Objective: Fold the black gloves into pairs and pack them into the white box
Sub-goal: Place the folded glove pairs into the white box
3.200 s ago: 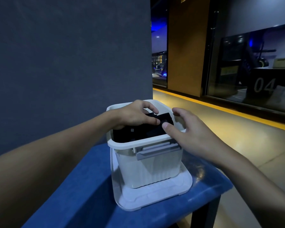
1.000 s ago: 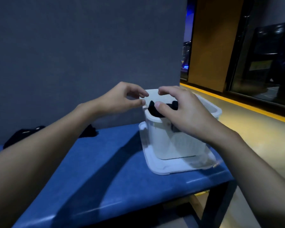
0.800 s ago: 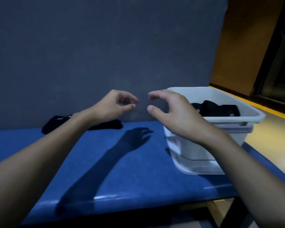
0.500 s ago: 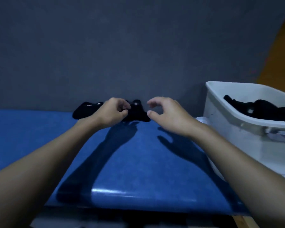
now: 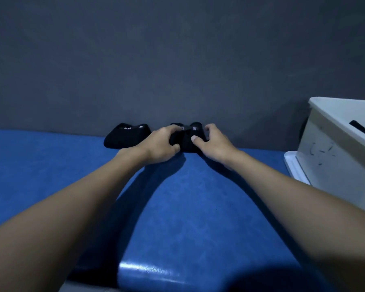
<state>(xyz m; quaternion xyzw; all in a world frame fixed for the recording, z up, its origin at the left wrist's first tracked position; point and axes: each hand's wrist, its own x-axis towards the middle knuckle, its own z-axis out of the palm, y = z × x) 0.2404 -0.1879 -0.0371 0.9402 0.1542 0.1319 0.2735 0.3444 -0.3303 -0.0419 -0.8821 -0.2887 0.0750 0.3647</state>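
Black gloves lie at the far edge of the blue bench against the grey wall. My left hand (image 5: 159, 145) and my right hand (image 5: 214, 142) both grip one black glove (image 5: 187, 137) with small white marks on it. A second black glove (image 5: 125, 137) lies just to the left, untouched. The white box (image 5: 333, 148) stands at the right edge of the view on its white lid (image 5: 295, 166), with black gloves (image 5: 363, 128) showing inside it.
The blue bench (image 5: 188, 207) runs from left to right below my arms, with its glossy front edge near me. A dark grey wall (image 5: 177, 60) closes off the back directly behind the gloves.
My hands left the white box and moved left to the gloves by the wall. The view swung left with them, and both hands have now closed on one glove.
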